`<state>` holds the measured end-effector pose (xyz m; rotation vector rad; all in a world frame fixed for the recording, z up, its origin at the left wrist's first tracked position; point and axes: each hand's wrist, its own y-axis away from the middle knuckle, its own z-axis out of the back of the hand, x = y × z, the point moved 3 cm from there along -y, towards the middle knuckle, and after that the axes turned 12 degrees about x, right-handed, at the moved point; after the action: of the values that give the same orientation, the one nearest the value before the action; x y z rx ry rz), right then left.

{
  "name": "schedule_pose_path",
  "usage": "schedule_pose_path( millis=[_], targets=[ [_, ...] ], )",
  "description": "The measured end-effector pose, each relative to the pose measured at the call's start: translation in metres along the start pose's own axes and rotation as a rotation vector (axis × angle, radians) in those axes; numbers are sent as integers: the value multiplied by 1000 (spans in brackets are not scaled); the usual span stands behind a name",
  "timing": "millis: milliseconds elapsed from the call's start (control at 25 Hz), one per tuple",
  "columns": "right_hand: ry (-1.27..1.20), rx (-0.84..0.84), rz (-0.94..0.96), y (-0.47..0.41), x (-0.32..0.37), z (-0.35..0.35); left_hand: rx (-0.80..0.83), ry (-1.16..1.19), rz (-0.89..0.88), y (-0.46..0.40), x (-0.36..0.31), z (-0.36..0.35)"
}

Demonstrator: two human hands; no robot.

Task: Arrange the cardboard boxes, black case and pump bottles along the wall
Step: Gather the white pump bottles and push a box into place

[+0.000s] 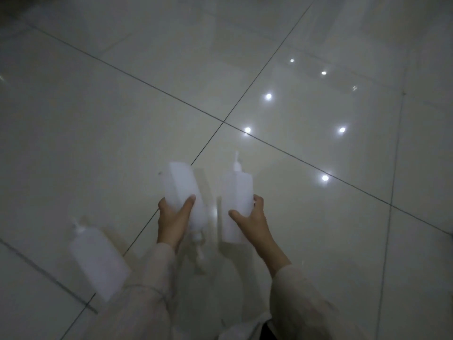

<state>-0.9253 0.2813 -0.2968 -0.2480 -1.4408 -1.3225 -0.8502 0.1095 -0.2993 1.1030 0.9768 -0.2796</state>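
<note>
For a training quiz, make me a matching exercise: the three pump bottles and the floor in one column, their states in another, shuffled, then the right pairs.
Things:
1. bottle in the left hand
2. bottle in the right hand
3. bottle at lower left
4. floor

States:
A. glossy tiles with light spots
B. held, pump pointing toward the person
C. not held by either hand
D. held, pump pointing away from the person

Pairs: 1-B, 2-D, 3-C, 4-A

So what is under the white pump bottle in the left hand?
Below the inverted white plastic pump bottle in the left hand lies glossy pale tiled floor with a dark grout line. Whatever lies directly beneath the bottle and hand is hidden from view.
</note>
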Motion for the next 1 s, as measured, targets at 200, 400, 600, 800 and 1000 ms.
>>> schedule_pose_path(
  millis=[200, 400, 600, 800, 1000],
  targets=[
    [-130, -357, 69, 7, -11, 119, 353, 220, 146, 3, -49, -83],
    [-310, -788, 65, 51, -70, 258, 565, 52, 146, 11, -67, -212],
    [-420, -1091, 74, 89, -147, 370, 783, -32, 150, 37, -55, -347],
    [-531, -1209, -38, 96, -217, 441, 971, -143, 243, 79, -44, -470],
    [-556, -1275, -96, 81, -251, 452, 1089, -225, 303, 109, -33, -561]
  ],
)
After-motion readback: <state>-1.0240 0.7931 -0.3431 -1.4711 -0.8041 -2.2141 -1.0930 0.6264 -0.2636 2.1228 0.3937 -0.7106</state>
